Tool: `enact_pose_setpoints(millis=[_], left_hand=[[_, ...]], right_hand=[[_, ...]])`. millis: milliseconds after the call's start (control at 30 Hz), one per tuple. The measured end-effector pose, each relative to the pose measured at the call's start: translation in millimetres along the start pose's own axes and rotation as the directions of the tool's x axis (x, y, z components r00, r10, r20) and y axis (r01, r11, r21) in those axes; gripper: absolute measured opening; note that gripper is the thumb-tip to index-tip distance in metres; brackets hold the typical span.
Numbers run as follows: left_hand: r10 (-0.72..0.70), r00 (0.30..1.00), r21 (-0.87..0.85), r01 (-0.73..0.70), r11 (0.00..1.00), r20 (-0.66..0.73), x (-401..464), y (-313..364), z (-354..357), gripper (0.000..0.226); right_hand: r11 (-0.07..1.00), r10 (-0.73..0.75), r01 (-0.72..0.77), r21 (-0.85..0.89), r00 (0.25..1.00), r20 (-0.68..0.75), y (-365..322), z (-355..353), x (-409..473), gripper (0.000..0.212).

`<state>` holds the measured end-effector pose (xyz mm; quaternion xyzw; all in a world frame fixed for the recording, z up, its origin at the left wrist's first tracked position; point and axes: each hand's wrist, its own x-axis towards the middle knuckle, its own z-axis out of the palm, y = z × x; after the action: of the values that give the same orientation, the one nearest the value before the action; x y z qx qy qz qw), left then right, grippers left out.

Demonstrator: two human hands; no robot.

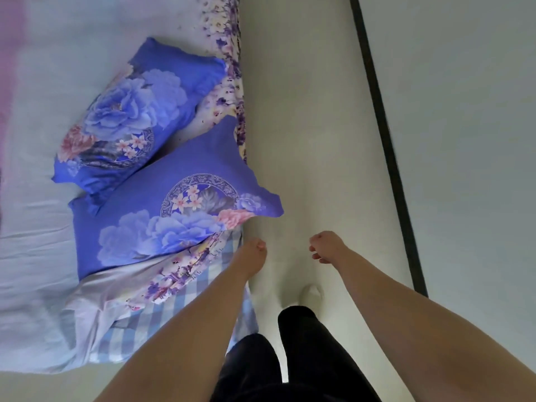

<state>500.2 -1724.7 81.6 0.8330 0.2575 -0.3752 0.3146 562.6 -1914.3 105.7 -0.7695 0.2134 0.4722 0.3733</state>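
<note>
Two blue pillows with large flower prints lie on the bed at the left, the nearer pillow [174, 219] overlapping the farther pillow [139, 111]. My left hand [255, 248] hangs just past the bed's edge, below the near pillow's corner, its fingers loosely curled and holding nothing. My right hand [326, 246] hangs over the pale floor [304, 126], also loosely curled and holding nothing. Both bare forearms reach in from the bottom of the view.
The bed has a pale blue sheet [37, 227], a floral cover [229, 62] along its edge and a blue checked cloth [185, 303] near me. My black trouser legs [304, 343] and a white sock [311, 294] stand on the floor. A dark skirting strip [385, 134] borders the wall at right.
</note>
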Motion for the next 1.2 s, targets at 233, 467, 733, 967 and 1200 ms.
enact_pose_setpoints(millis=[233,467,733,967,1200], left_hand=[[0.092,0.995,0.046,-0.09,0.995,-0.039,34.9,65.0,-49.5,0.037],[-0.029,0.983,-0.128,0.006,0.992,-0.179,94.7,113.8,-123.6,0.03],[-0.143,0.981,-0.437,0.074,0.896,-0.128,218.7,200.2,-278.7,0.034],[-0.032,0.991,-0.235,0.0,0.972,-0.134,339.1,300.4,-399.9,0.025],[-0.058,0.968,-0.369,-0.037,0.929,-0.245,446.7,416.9,-494.8,0.03]], right_hand=[[0.997,-0.044,0.042,0.069,0.998,0.034,-56.0,-43.5,18.3,0.013],[0.994,-0.111,0.111,-0.008,0.994,0.02,-168.4,-91.1,68.3,0.015],[0.979,-0.187,0.19,0.071,0.981,-0.044,-366.7,-159.6,151.0,0.02],[0.982,-0.156,0.151,0.11,0.987,0.032,-499.0,-230.6,230.5,0.018],[0.982,-0.182,0.18,0.053,0.983,0.032,-662.4,-342.5,335.1,0.016]])
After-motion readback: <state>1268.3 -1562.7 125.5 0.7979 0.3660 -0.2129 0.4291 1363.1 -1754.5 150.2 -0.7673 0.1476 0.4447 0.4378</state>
